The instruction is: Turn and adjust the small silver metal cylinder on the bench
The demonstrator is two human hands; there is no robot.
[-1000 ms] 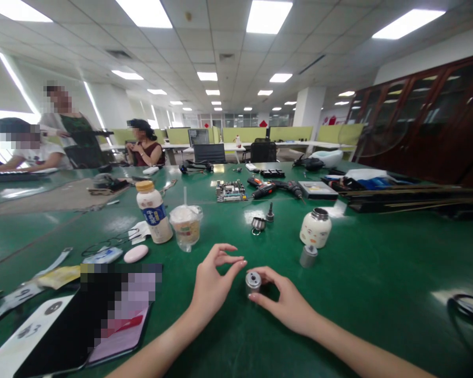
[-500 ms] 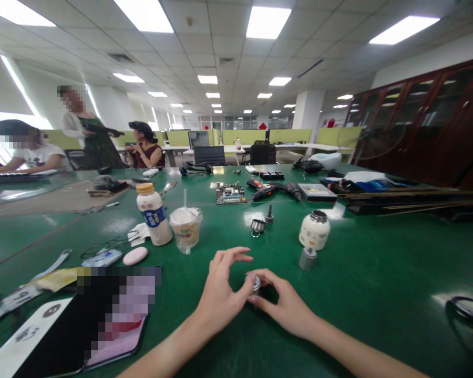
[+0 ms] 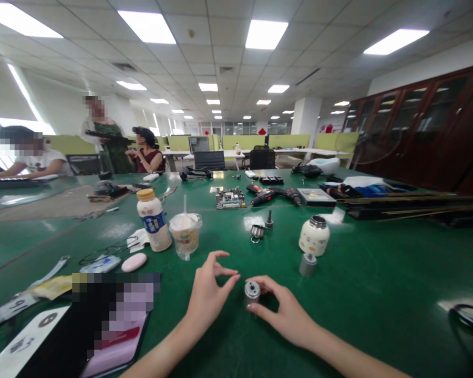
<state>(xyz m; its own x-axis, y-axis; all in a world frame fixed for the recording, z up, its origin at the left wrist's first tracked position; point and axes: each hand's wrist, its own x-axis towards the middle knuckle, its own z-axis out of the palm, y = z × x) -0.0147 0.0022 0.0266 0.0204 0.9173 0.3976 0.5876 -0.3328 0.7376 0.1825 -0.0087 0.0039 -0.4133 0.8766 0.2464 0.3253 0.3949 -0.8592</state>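
My right hand (image 3: pixel 286 312) is closed around a short silver metal cylinder (image 3: pixel 252 290), its thumb and fingers at the sides. The cylinder stands upright and its top face shows a few small dark holes. Just left of it is my left hand (image 3: pixel 209 287), thumb and a fingertip pinched together and one finger raised. Whatever is in that pinch, if anything, is too small to make out. A second metal cylinder (image 3: pixel 308 265) with a short shaft on top stands to the right, before a cream bottle (image 3: pixel 314 239). Farther back lie a steel cup-like part (image 3: pixel 257 232) and a dark fitting (image 3: pixel 268 220).
On the green table (image 3: pixel 362 294) stand a milk bottle (image 3: pixel 154 223) and a lidded drink cup (image 3: pixel 185 236). A phone (image 3: pixel 122 341) lies near left. Beyond are a circuit board (image 3: pixel 230 198), power drills (image 3: pixel 264 195) and a grey box (image 3: pixel 317 197). Several people sit or stand at far left.
My left hand has moved left, away from the cylinder, and its thumb and fingertip have come together. My right hand stays on the cylinder, whose top is now uncovered.
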